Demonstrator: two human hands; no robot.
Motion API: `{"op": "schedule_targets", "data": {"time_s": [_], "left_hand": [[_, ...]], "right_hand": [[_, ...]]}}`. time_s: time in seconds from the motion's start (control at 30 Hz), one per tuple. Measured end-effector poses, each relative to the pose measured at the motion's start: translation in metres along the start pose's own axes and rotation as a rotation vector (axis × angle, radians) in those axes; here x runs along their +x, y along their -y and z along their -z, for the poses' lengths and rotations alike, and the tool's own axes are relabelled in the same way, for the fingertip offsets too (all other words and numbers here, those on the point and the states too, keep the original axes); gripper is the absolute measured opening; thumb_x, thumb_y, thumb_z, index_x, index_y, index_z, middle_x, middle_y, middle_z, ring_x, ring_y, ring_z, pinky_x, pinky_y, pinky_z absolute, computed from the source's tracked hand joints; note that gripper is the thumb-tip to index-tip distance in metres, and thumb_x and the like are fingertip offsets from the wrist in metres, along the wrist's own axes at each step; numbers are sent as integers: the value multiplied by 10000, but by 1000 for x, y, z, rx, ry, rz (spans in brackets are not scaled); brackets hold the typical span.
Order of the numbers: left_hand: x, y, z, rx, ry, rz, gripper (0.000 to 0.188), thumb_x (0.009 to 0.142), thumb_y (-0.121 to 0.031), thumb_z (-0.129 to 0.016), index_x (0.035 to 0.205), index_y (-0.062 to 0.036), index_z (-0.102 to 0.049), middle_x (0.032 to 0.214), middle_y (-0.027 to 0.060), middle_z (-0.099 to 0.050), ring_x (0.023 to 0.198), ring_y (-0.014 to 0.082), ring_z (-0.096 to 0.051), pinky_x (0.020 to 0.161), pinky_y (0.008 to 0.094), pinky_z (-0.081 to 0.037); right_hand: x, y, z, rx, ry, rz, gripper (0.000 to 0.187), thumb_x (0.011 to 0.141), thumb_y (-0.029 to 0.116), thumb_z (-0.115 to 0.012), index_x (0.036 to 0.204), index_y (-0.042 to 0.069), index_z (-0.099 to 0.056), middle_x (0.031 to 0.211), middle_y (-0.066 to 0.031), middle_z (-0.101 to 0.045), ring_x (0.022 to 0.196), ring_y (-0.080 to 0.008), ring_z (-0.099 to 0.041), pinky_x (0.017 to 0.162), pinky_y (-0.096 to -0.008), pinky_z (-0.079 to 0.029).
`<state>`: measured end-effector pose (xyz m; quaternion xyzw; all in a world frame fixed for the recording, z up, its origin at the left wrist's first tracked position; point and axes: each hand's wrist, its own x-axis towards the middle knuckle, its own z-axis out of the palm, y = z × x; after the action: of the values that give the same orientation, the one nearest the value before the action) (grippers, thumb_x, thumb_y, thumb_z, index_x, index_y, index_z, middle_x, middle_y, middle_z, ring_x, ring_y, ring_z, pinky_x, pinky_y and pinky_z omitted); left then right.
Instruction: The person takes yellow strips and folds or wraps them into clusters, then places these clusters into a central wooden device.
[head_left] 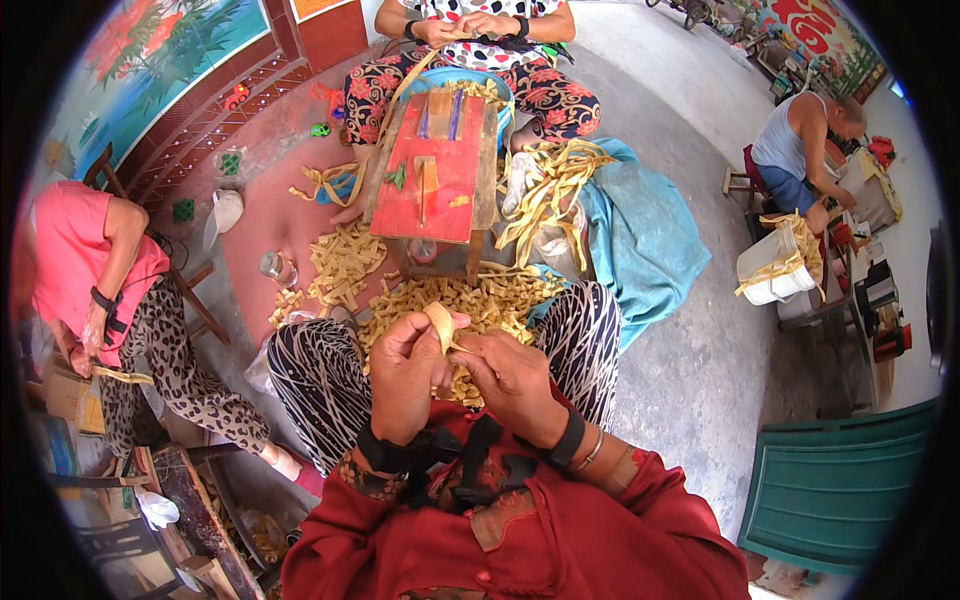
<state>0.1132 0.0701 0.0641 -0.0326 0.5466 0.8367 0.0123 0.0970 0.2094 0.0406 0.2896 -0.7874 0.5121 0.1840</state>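
Note:
A short pale-yellow flat strip (pixel 440 322), curled into a loop at its upper end, is held up above my lap. My left hand (pixel 405 375) is closed, its thumb and fingers pinching the strip from the left. From the right, my right hand (pixel 515 382) is closed with its fingertips on the strip's thin lower end. The fingertips of both hands nearly meet there. Below and beyond them spreads a heap of small folded yellow pieces (pixel 480 300), between my knees and under a low wooden stool.
The low stool (pixel 430 190) has a red top with a wooden block and green scrap. Long yellow strips (pixel 560 195) lie beside a teal cloth (pixel 645 240). A glass jar (pixel 277 267) stands left. Three other people sit around, two holding strips. A white bucket (pixel 777 265) stands right.

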Motion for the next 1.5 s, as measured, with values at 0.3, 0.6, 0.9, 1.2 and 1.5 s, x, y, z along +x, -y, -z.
{"op": "schedule_targets", "data": {"time_s": [0.3, 0.6, 0.9, 1.2, 1.5], "left_hand": [[5, 3, -3, -461, -78, 10, 78, 937, -105, -513, 974, -44, -543, 855, 22, -582, 717, 59, -521, 600, 186, -422], [2, 21, -4, -311, -72, -19, 83, 928, -87, -515, 1001, -48, -515, 843, -3, -568, 710, 52, -525, 621, 180, -437], [-3, 16, -13, 112, -178, -127, 132, 894, 3, -432, 993, -15, -517, 856, 8, -564, 697, 40, -506, 590, 167, -416], [-6, 17, -15, 183, -199, -189, 148, 893, 26, -441, 1016, -1, -518, 822, 13, -568, 651, 40, -511, 542, 177, -409], [-8, 19, -10, 348, -84, -154, 118, 874, 27, -476, 980, 0, -519, 765, 44, -581, 602, 64, -533, 517, 203, -427]], "right_hand": [[22, 13, 7, -38, 5, 367, 203, 728, 24, -692, 919, 36, -624, 774, -65, -602, 683, -223, -622, 562, -297, -518], [40, 15, 19, -117, 140, 532, 257, 668, 76, -684, 914, 35, -623, 782, -62, -548, 608, -203, -560, 502, -300, -465], [26, 13, -2, -182, 20, 119, 156, 744, 9, -656, 886, 21, -592, 764, -98, -558, 623, -264, -566, 532, -337, -471], [25, 7, 2, -219, 13, 179, 142, 715, 32, -600, 848, 24, -550, 789, -122, -522, 675, -271, -576, 561, -343, -483], [18, 5, 15, 501, 87, -504, 175, 793, -57, -631, 932, 23, -563, 798, -31, -559, 663, -79, -586, 554, -221, -480]]}}
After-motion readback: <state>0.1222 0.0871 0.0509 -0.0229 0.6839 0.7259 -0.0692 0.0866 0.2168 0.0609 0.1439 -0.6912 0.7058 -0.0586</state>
